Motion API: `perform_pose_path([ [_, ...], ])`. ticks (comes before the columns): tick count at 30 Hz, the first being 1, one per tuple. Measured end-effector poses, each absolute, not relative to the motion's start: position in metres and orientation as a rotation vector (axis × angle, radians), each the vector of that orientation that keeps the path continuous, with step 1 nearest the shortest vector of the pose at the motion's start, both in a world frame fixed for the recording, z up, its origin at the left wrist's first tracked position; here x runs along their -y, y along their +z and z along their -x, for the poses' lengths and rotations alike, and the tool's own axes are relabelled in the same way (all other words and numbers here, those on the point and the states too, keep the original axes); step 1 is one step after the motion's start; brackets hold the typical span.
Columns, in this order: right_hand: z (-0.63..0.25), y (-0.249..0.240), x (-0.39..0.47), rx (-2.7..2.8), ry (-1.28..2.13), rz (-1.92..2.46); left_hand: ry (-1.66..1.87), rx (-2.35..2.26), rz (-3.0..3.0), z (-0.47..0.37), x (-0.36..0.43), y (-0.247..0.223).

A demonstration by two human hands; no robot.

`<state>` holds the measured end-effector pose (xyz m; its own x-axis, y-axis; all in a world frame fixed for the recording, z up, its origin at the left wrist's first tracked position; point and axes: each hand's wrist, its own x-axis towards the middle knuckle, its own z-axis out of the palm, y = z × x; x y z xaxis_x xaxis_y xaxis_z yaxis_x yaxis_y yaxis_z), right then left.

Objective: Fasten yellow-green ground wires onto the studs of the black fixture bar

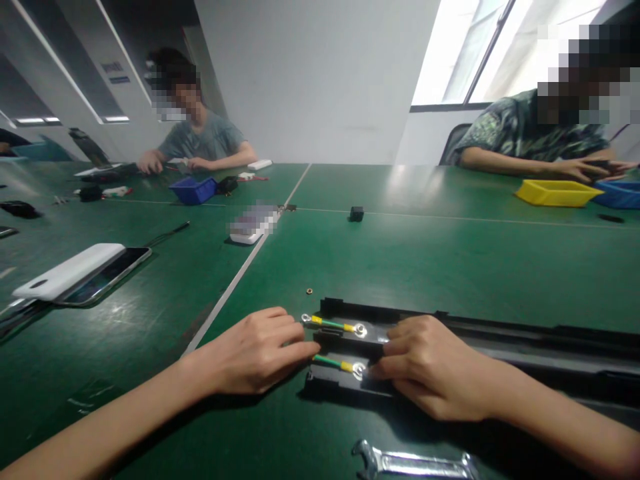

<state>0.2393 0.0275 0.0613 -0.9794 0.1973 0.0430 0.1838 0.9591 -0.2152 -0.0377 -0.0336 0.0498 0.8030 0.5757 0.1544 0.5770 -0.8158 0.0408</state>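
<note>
Two long black channel-shaped rails (pixel 505 343) lie side by side on the green table. A short green ground wire (pixel 330 362) with yellow sleeves runs from a ring terminal on the near rail to my left hand (pixel 265 350). Its outer end is hidden at my pinched fingertips. A similar wire (pixel 333 323) on the far rail shows its free ring terminal past the rail's end. My right hand (pixel 433 367) is closed over the rails, just right of both fastened terminals, with its fingertips partly hidden. Closest to me lies a silver open-end wrench (pixel 420 463).
A small brass-coloured nut (pixel 309 291) lies beyond the rails. Farther off are a small black block (pixel 357 214), a white device (pixel 253 223), a phone (pixel 107 273), a blue bin (pixel 194 190) and a yellow bin (pixel 557 193). Two people sit across the table.
</note>
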Motion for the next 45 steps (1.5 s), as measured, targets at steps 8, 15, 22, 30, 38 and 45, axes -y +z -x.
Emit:
perform_pose_path([
  [8,-0.2387,0.0621,-0.0273,3.035,0.337,0.295,-0.194,0.89,3.008,0.0385,0.0339,0.0512],
  [15,-0.2401,0.0598,-0.0268,3.039,0.337,0.299,-0.191,0.886,3.05,0.0384,0.0358,0.0487],
  [22,-0.2395,0.0585,-0.0269,3.004,0.317,0.299,-0.283,0.923,3.07,0.0375,0.0363,0.0458],
  [30,-0.2385,0.0583,-0.0276,3.02,0.304,0.331,-0.326,0.937,3.095,0.0363,0.0391,0.0458],
  [38,-0.2394,0.06,-0.0259,3.071,0.291,0.328,-0.327,0.905,3.083,0.0348,0.037,0.0476],
  [45,-0.2383,0.0588,-0.027,3.069,0.243,0.303,-0.379,0.877,3.056,0.0375,0.0344,0.0449],
])
